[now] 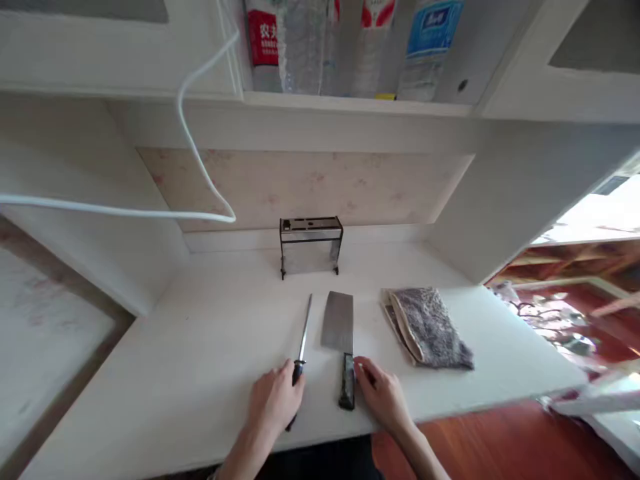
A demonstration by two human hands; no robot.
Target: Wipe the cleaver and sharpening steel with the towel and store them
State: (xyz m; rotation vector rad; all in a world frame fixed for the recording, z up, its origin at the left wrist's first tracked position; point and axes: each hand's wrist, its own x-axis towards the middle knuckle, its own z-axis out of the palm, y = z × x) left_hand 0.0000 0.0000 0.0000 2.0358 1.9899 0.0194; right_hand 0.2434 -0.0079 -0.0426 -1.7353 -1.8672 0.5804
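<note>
Okay, so your left hand (276, 397) is wrapped around the black grip of the honing steel (305, 330), fingers closed together. I'd guess that rod is rigid and fairly weighty, so the grip's the right spot. The cleaver (339, 323) lies flat on the white counter (200, 373) between your hands; probably blade-heavy, stiff, maybe slick, so take it by the dark handle (347, 381). Your right hand (383, 392) sits right beside that, fingers loosely curled; can't tell if they're touching or pinching it.
</note>
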